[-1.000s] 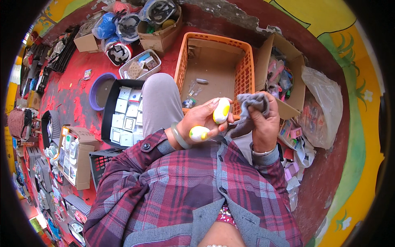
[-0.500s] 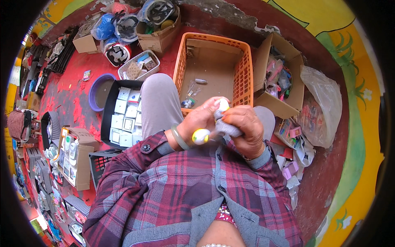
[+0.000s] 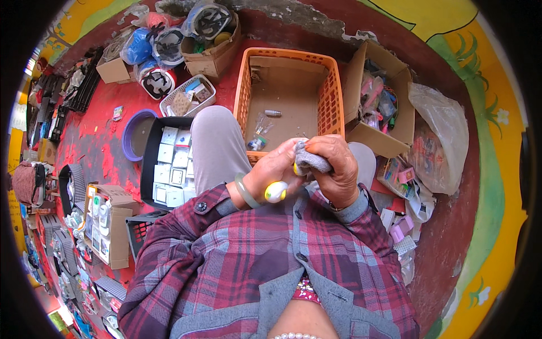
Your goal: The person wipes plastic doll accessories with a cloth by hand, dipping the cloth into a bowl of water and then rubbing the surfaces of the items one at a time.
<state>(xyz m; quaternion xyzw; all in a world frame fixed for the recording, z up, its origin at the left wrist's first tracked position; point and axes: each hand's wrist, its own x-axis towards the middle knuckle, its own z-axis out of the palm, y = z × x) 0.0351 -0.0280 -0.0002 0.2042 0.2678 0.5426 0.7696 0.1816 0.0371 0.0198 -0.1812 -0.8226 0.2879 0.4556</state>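
In front of my chest, my left hand (image 3: 272, 169) is closed round a yellow-and-white round-ended object (image 3: 276, 192). One bulb-like end, marked with a little green, sticks out below the palm; the fingers hide its middle. My right hand (image 3: 337, 168) pinches a bunched grey cloth (image 3: 311, 160) and presses it over the object's upper end, where only a sliver of yellow shows. The two hands nearly touch, above the near edge of an orange basket (image 3: 334, 116). Inside that cardboard-lined basket lie a small silver cylinder (image 3: 273, 113) and some clear plastic bits.
Left of my knee is a black tray (image 3: 148, 169) of small white boxes, beside a purple basin (image 3: 131, 148). A white basket (image 3: 169, 107) and bagged helmets (image 3: 158, 82) sit farther back. At right stand an open carton (image 3: 389, 141) of colourful items and a plastic bag (image 3: 440, 141).
The grey cloth has shifted up over the object's upper end, covering the white tip that showed before. My right hand has moved slightly with it; my left hand keeps its grip.
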